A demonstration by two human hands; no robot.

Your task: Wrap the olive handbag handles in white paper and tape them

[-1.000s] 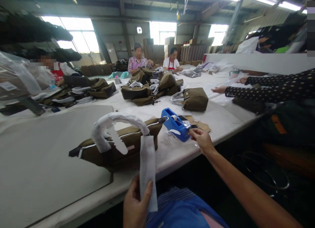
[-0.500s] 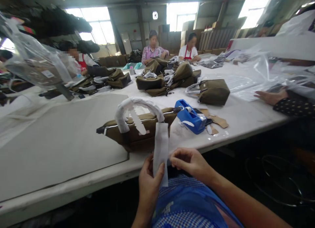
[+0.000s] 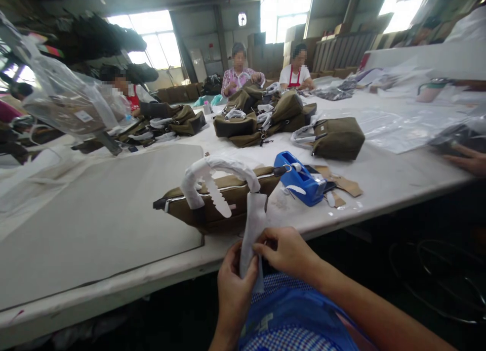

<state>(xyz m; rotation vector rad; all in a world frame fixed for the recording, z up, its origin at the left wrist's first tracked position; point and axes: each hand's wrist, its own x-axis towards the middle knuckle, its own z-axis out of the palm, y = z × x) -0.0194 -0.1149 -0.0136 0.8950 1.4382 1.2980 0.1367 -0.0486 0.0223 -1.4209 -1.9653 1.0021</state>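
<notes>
An olive-green bag [image 3: 228, 194] with a zipped top rests at the table's front edge, its arched handle [image 3: 212, 164] wrapped in white material. From the handle's right end a strip of white wrapping [image 3: 252, 224] hangs down past the edge. My left hand [image 3: 237, 270] grips this strip low down between thumb and fingers. Just above it, my right hand [image 3: 283, 247] pinches the strip's right side. Right of the bag sits a blue tape dispenser [image 3: 299, 179], with a white serrated strip lying against it.
Brown cardboard scraps [image 3: 347, 185] lie right of the dispenser. Farther back are a single olive bag [image 3: 339, 138] and piles of similar bags [image 3: 266, 113]. Clear plastic sheets [image 3: 395, 131] cover the right side, near another person's hand [image 3: 469, 159]. Several people sit across the table.
My right hand has moved left and now pinches the white strip, which has become folded and narrower. The other person's hand at the right has moved farther right.
</notes>
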